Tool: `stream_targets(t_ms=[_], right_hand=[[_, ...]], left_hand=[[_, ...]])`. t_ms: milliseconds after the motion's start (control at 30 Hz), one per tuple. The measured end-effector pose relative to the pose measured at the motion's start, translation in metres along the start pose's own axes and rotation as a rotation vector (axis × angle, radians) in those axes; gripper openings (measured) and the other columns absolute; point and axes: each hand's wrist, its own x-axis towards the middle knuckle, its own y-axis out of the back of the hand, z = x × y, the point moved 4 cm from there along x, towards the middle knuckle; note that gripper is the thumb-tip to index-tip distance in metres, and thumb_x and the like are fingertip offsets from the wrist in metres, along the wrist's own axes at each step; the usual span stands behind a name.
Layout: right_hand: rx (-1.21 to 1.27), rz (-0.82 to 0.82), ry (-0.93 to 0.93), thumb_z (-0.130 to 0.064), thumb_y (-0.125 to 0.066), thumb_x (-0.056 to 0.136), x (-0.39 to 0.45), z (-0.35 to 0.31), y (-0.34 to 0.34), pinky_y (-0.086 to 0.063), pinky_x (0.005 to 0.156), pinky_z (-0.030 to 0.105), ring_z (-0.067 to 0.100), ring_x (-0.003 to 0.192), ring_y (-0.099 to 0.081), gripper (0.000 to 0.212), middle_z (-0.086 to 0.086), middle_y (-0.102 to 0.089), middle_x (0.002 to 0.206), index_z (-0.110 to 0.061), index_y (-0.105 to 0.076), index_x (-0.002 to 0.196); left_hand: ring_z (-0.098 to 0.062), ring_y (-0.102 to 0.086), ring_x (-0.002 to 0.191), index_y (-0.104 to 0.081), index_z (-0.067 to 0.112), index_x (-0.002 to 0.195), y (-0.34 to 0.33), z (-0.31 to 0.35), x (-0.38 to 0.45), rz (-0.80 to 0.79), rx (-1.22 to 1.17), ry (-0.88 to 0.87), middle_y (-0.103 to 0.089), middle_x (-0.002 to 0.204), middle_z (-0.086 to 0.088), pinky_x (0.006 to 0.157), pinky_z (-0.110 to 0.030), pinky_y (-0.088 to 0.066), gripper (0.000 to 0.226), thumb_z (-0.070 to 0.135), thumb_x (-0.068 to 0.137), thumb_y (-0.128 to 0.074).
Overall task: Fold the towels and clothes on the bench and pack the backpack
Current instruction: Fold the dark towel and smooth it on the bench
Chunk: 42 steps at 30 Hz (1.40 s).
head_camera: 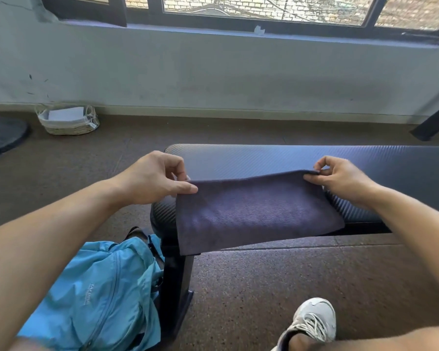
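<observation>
Both hands, left hand [155, 177] and right hand [340, 179], pinch the far corners of the dark towel [256, 211] stretched between them over the bench [365, 158], probably to square its fold, the blue backpack [99, 292] below the left.

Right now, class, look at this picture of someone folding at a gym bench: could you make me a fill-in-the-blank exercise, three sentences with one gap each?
1. The left hand and the right hand each pinch a far corner of the dark ____.
2. The near edge of the towel hangs over the front of the padded ____.
3. The backpack on the floor beside the bench is light ____ in colour.

Missing words: towel; bench; blue
</observation>
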Motion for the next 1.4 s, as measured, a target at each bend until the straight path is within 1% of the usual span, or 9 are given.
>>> stream_targets(t_ms=[167, 467, 567, 733, 1067, 1133, 1200, 1300, 1400], right_hand=[[-0.002, 0.020, -0.047, -0.016, -0.073, 0.091, 0.002, 0.001, -0.003, -0.043, 0.060, 0.030, 0.017, 0.068, -0.058, 0.015, 0.010, -0.072, 0.083, -0.010, -0.060, 0.097], [-0.202, 0.047, -0.079, -0.026, -0.083, 0.082, 0.023, 0.007, -0.006, -0.055, 0.078, 0.036, 0.019, 0.088, -0.068, 0.022, 0.004, -0.073, 0.098, -0.019, -0.068, 0.098], [-0.340, -0.002, -0.106, -0.032, -0.081, 0.083, 0.028, 0.004, -0.007, -0.051, 0.071, 0.029, 0.019, 0.090, -0.067, 0.026, 0.003, -0.071, 0.099, -0.022, -0.070, 0.105], [-0.420, -0.188, -0.187, -0.031, -0.080, 0.084, 0.029, -0.001, -0.005, -0.043, 0.064, 0.030, 0.018, 0.082, -0.057, 0.020, 0.006, -0.072, 0.098, -0.016, -0.074, 0.095], [0.376, -0.570, -0.271, 0.000, -0.064, 0.083, -0.017, -0.028, 0.007, -0.053, 0.059, 0.022, 0.013, 0.072, -0.063, 0.023, 0.002, -0.060, 0.079, -0.017, -0.051, 0.076], [0.327, -0.561, -0.283, -0.005, -0.068, 0.082, -0.018, -0.034, 0.012, -0.047, 0.055, 0.019, 0.009, 0.074, -0.063, 0.022, 0.000, -0.063, 0.081, -0.019, -0.052, 0.077], [0.220, -0.470, -0.253, -0.011, -0.076, 0.075, -0.011, -0.038, 0.016, -0.046, 0.055, 0.018, 0.009, 0.083, -0.066, 0.022, 0.000, -0.069, 0.092, -0.022, -0.059, 0.084], [0.314, -0.172, -0.100, 0.005, -0.076, 0.077, 0.004, -0.050, 0.021, -0.060, 0.068, 0.023, 0.017, 0.085, -0.069, 0.027, 0.010, -0.069, 0.102, -0.012, -0.067, 0.096], [0.300, 0.137, 0.194, 0.012, -0.074, 0.079, 0.009, -0.078, 0.028, -0.052, 0.066, 0.019, 0.016, 0.072, -0.059, 0.025, 0.010, -0.065, 0.085, -0.012, -0.067, 0.082]], left_hand=[[-0.010, -0.047, 0.052, -0.051, 0.019, 0.069, -0.011, -0.007, 0.008, 0.094, 0.193, 0.061, -0.055, 0.055, 0.009, 0.057, -0.030, -0.037, 0.033, 0.031, 0.088, -0.076], [-0.018, -0.072, 0.064, -0.061, 0.018, 0.083, -0.008, -0.028, 0.014, 0.166, 0.176, 0.264, -0.071, 0.072, 0.004, 0.064, -0.029, -0.047, 0.035, 0.041, 0.076, -0.086], [-0.012, -0.066, 0.083, -0.068, 0.027, 0.084, -0.005, -0.028, 0.015, 0.102, 0.312, 0.284, -0.070, 0.083, 0.009, 0.073, -0.030, -0.047, 0.031, 0.054, 0.076, -0.081], [-0.010, -0.063, 0.077, -0.071, 0.022, 0.076, -0.006, -0.019, 0.014, -0.078, 0.354, 0.306, -0.071, 0.079, 0.007, 0.068, -0.028, -0.046, 0.029, 0.049, 0.080, -0.080], [-0.001, -0.066, 0.075, -0.077, 0.030, 0.083, 0.004, -0.005, -0.011, -0.378, 0.341, 0.296, -0.075, 0.080, 0.015, 0.072, -0.023, -0.045, 0.006, 0.034, 0.081, -0.082], [-0.004, -0.063, 0.071, -0.074, 0.028, 0.077, 0.011, -0.003, -0.011, -0.287, 0.294, 0.248, -0.073, 0.075, 0.013, 0.071, -0.027, -0.045, 0.008, 0.031, 0.081, -0.082], [-0.010, -0.060, 0.069, -0.070, 0.023, 0.075, 0.023, 0.003, -0.006, -0.011, 0.217, 0.141, -0.069, 0.071, 0.009, 0.068, -0.028, -0.045, 0.014, 0.024, 0.080, -0.083], [-0.004, -0.055, 0.056, -0.065, 0.023, 0.074, 0.041, 0.018, -0.004, 0.482, 0.117, -0.049, -0.066, 0.067, 0.010, 0.060, -0.023, -0.045, 0.020, 0.014, 0.078, -0.083], [-0.004, -0.053, 0.058, -0.064, 0.023, 0.075, 0.056, 0.041, -0.001, 0.716, 0.109, -0.192, -0.061, 0.068, 0.013, 0.057, -0.015, -0.041, 0.026, 0.004, 0.077, -0.081]])
